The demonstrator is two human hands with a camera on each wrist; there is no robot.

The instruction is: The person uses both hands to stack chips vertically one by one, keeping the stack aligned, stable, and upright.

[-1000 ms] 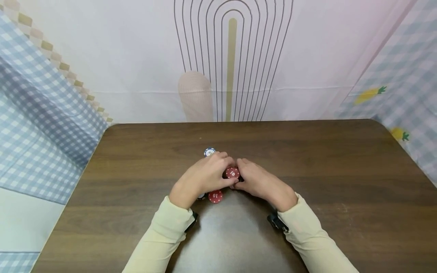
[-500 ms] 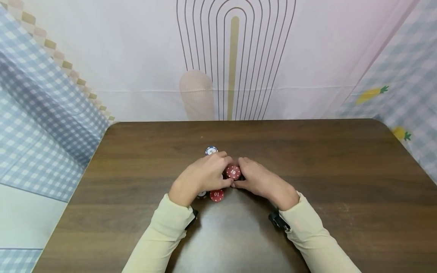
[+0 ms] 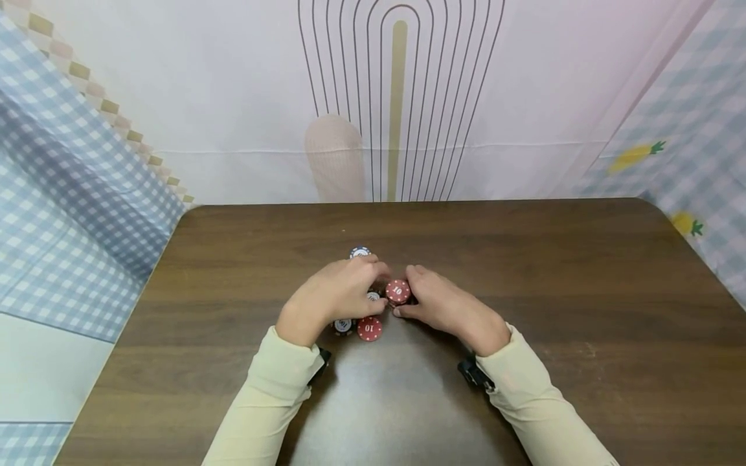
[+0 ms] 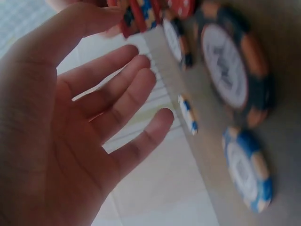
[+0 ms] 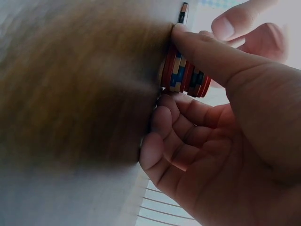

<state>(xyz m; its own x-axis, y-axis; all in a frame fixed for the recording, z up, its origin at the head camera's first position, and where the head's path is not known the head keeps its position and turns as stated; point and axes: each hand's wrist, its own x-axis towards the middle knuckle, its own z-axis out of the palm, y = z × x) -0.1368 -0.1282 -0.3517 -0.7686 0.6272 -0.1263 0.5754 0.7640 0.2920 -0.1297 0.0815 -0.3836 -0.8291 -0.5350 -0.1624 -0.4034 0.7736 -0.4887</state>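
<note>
A stack of poker chips (image 3: 398, 291), with a red 10 chip on top, stands mid-table. Its edge shows red, blue and dark layers in the right wrist view. My right hand (image 3: 440, 304) holds the stack between thumb and curled forefinger, its fingertips down at the tabletop. Just left of the stack, my left hand (image 3: 335, 291) hovers with loosely spread fingers and holds nothing. Beneath and beside it lie a red chip (image 3: 370, 329), a black chip (image 3: 343, 326) and another black chip (image 3: 373, 296), partly hidden by the hand.
A blue and white chip (image 3: 360, 252) lies beyond my left hand. The left wrist view shows two blue chips, one nearer (image 4: 245, 168). The brown wooden table (image 3: 553, 259) ends at a white patterned cloth (image 3: 233, 97), with checked cloths at both sides.
My left hand has let go of the stack and drawn back to the left, uncovering more of the black chips. My right hand stays at the stack.
</note>
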